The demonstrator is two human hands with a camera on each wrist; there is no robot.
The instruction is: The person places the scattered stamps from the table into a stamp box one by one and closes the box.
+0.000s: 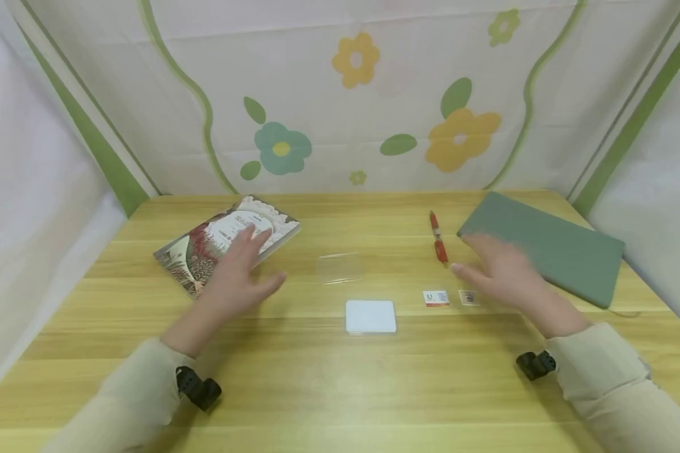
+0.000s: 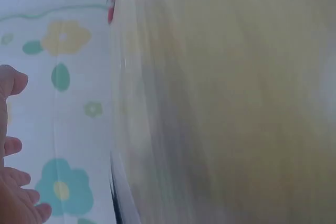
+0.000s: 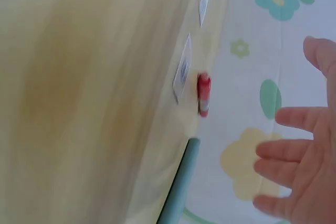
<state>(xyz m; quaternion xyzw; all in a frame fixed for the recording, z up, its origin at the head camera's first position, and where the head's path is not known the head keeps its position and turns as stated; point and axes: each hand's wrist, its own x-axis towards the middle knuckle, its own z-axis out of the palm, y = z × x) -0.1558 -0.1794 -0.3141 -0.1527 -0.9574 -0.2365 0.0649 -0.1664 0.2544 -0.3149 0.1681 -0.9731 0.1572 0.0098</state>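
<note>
My left hand (image 1: 239, 274) hovers with fingers spread, overlapping the lower right of an illustrated book (image 1: 204, 242) in the head view. Nothing is in it. On the other side my right hand (image 1: 504, 270), also empty with loosely extended fingers, is over the table near the green notebook (image 1: 549, 245). Just left of that hand lie a red pen (image 1: 437, 238), a small white card with a red strip (image 1: 436, 298) and a small square sticker-like piece (image 1: 468, 297). Between the hands are a white rounded card stack (image 1: 371, 316) and a clear plastic piece (image 1: 340, 268).
The wooden table (image 1: 328, 390) ends at a floral curtain (image 1: 328, 100) at the back. White cloth (image 1: 34, 189) hangs along the left side, with more on the right. A black wrist camera (image 1: 198, 388) sits at the left cuff, another camera (image 1: 536, 365) at the right.
</note>
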